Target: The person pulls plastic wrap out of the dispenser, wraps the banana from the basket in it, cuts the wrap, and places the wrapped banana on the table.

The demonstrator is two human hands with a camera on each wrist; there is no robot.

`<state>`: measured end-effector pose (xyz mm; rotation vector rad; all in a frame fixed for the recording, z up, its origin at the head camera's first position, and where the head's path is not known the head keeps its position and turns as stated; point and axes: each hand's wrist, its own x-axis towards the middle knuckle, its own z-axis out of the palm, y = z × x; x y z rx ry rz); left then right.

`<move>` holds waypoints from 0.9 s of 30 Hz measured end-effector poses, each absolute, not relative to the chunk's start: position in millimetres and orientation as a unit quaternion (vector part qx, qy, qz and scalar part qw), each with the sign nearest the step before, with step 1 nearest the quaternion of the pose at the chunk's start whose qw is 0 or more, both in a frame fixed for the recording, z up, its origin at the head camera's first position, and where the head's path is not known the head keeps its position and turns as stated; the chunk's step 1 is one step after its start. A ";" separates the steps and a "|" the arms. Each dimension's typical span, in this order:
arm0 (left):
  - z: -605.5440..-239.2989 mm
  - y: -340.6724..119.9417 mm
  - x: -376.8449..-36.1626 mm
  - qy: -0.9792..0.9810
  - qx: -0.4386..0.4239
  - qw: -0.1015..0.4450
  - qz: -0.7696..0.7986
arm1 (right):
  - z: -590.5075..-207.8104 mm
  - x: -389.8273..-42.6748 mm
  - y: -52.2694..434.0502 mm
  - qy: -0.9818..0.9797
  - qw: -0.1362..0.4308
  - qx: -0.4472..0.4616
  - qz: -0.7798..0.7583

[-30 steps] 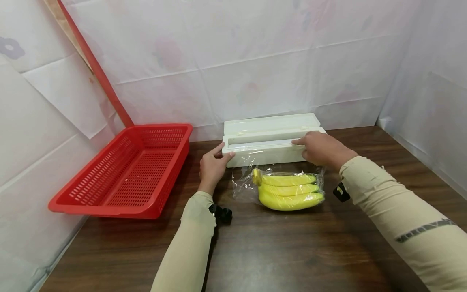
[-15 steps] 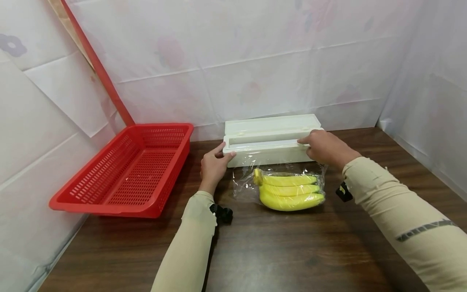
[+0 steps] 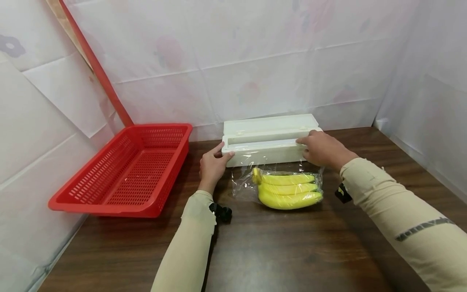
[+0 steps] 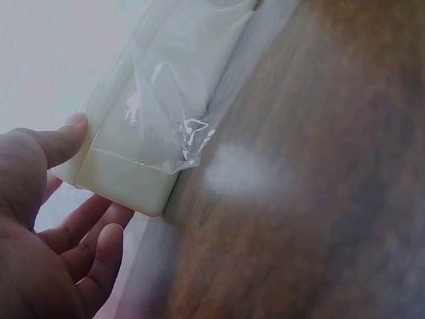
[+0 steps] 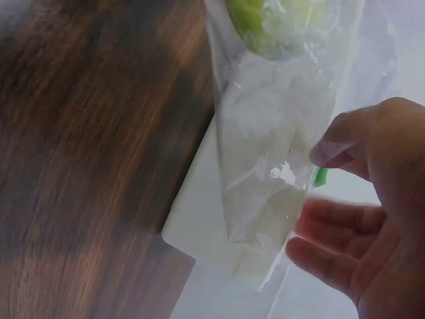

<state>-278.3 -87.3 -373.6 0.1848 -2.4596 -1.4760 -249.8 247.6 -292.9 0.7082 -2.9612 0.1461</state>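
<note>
A long white box (image 3: 263,155) with its lid (image 3: 271,123) raised lies toward the back of the table. My left hand (image 3: 213,167) holds its left end, thumb at the front corner and fingers at the end face. Bananas (image 3: 288,190) lie in a clear plastic bag (image 3: 240,188) in front of the box. The bag's upper part drapes over the box's front edge. At the box's right side, my right hand (image 3: 326,149) pinches the bag (image 5: 272,153) at that edge, its index finger over the opening. The other fingers (image 5: 325,262) are bent beside the box.
A red plastic basket (image 3: 171,178) stands at the left, close to my left forearm. A red strip (image 3: 98,67) rises behind it. White patterned sheets (image 3: 255,61) hang around the back and sides of the brown wooden table (image 3: 284,251).
My right hand has slid slightly right along the box's front edge. The left hand, box, bananas and basket show no clear movement beyond a small camera shift.
</note>
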 end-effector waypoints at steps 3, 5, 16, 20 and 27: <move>-373.6 -87.7 -279.9 -0.847 0.063 0.137 -0.509 | -292.0 -246.6 251.6 -0.974 0.048 0.222 0.022; -373.7 -88.6 -280.4 -0.847 0.062 0.141 -0.509 | -292.5 -246.2 254.9 -0.974 0.040 0.223 0.020; -375.1 -94.1 -277.7 -0.849 0.069 0.138 -0.506 | -304.0 -257.4 262.3 -0.962 0.050 0.267 0.037; -374.7 -95.2 -277.1 -0.848 0.068 0.139 -0.507 | -302.5 -258.8 263.2 -0.964 0.042 0.261 0.032; -374.4 -94.4 -277.4 -0.848 0.067 0.139 -0.507 | -301.0 -256.3 269.7 -0.971 0.041 0.230 0.058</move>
